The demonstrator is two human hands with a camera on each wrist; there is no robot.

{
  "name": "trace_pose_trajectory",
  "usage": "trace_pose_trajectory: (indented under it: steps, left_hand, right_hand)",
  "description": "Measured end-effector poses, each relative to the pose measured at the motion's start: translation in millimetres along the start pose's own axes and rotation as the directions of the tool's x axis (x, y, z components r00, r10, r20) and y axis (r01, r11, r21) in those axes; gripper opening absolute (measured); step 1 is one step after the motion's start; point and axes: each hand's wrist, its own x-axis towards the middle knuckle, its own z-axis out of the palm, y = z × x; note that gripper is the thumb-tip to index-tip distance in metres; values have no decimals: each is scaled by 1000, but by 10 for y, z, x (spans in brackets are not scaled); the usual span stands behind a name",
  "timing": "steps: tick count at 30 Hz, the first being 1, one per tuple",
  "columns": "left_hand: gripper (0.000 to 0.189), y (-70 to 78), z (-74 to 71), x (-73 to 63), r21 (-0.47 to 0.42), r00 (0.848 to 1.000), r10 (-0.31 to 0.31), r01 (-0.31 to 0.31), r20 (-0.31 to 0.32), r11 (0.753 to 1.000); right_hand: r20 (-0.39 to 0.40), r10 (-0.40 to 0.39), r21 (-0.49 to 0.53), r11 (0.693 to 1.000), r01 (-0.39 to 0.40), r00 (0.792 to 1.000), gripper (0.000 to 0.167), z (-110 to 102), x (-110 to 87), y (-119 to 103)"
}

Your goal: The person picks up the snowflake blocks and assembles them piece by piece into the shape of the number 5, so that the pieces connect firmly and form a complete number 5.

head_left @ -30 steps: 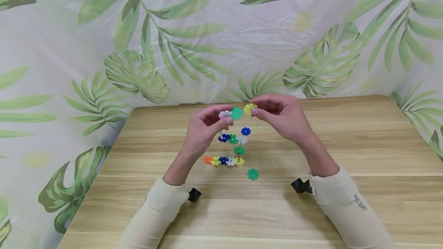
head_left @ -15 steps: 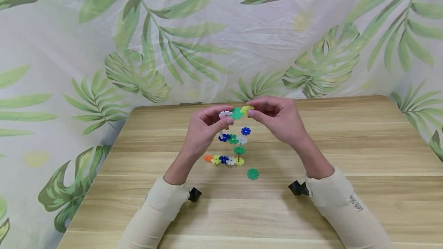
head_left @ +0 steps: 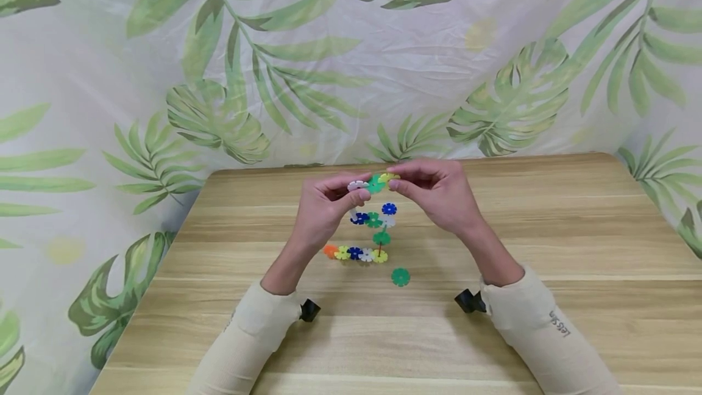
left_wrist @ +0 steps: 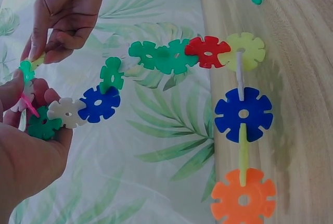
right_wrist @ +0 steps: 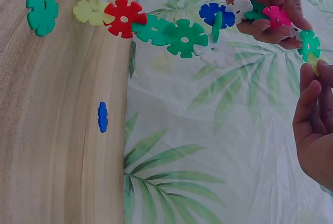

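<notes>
Several colourful snowflake discs are joined in a standing structure, its base row ending at an orange disc (left_wrist: 243, 197). From there it rises through a red disc (right_wrist: 125, 19), several green discs and a blue disc (left_wrist: 100, 104) to the top. Up there my left hand (head_left: 325, 209) grips the structure, pinching around a white disc (head_left: 358, 186) near a pink disc (right_wrist: 276, 16). Beside these, a green disc (right_wrist: 310, 46) sticks out to the right. My right hand (head_left: 448, 197) pinches a yellow disc (head_left: 388, 178) against that green disc's edge; fingers partly hide how deep they interlock.
A loose green disc (head_left: 400, 277) lies on the wooden table (head_left: 576, 230), in front of the structure. Farther back lies a loose blue disc (head_left: 389, 208). A leaf-patterned cloth (head_left: 417, 66) hangs behind the table.
My right hand has moved left, bringing the yellow disc from apart to meeting the green disc. Both hands are now slightly lower, and the structure has shifted a little.
</notes>
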Motion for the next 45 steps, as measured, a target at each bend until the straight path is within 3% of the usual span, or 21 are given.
trace_pose_trajectory:
  steps: [20,27,35,45]
  left_hand:
    - [29,-29,4,0,22,999,-38,39,-16,999]
    - [28,1,2,5,33,999,-48,47,7,998]
    - [27,57,-21,22,-72,997,-6,11,73,997]
    - [26,63,-10,4,-88,998,-57,59,20,994]
  right_hand:
    - [-7,23,-9,1000,-23,1000,18,27,5,43]
    - [-10,20,-6,1000,-20,1000,19,26,10,44]
    - [14,3,-12,1000,-3,1000,20,28,23,-28]
    - [88,6,14,1000,-8,996,24,5,9,-75]
